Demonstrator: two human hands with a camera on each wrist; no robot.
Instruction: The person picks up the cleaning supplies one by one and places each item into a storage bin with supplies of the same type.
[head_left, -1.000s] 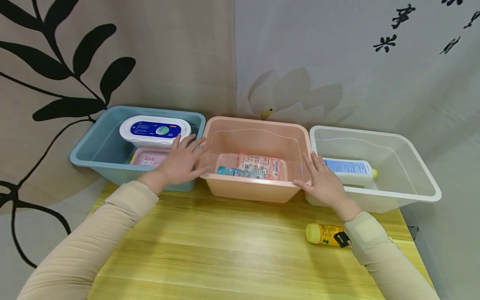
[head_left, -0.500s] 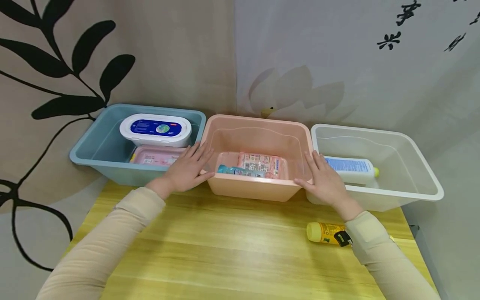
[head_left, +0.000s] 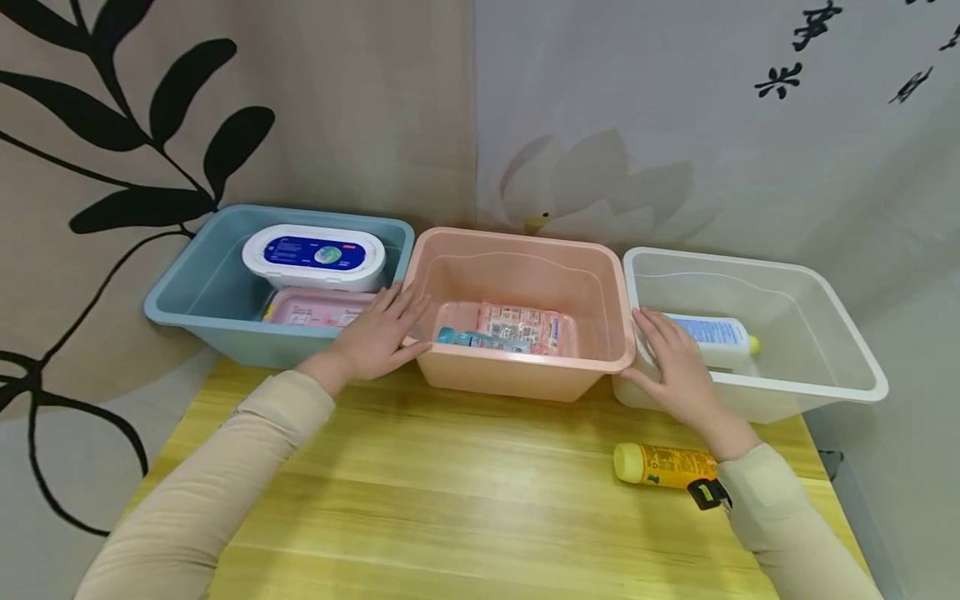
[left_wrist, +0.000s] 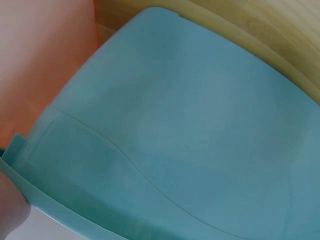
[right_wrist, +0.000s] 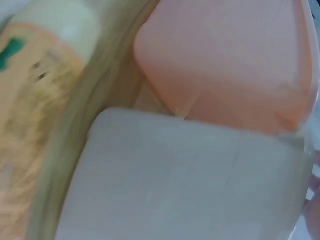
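Observation:
Three plastic bins stand side by side: a blue bin (head_left: 247,337), a pink bin (head_left: 510,375) and a white bin (head_left: 795,392). My left hand (head_left: 375,337) lies with extended fingers over the adjoining rims of the blue and pink bins. The blue bin's outer wall (left_wrist: 175,110) fills the left wrist view, with a fingertip (left_wrist: 10,205) at its rim. At the white bin's near left corner, my right hand (head_left: 682,371) rests over the rim, fingers extended. From the right wrist, the white bin's wall (right_wrist: 190,175) shows beside the pink bin (right_wrist: 225,60).
A yellow bottle (head_left: 667,465) lies on the wooden table (head_left: 450,483) near my right wrist. Inside the bins are a white wipes box (head_left: 315,258), a pink package (head_left: 322,308), a pink-printed pack (head_left: 525,325), a blue tube (head_left: 480,340) and a white bottle (head_left: 712,340).
My left hand has moved right and down from over the blue bin to the two rims. My right hand has shifted right, off the pink bin's corner and onto the white bin's.

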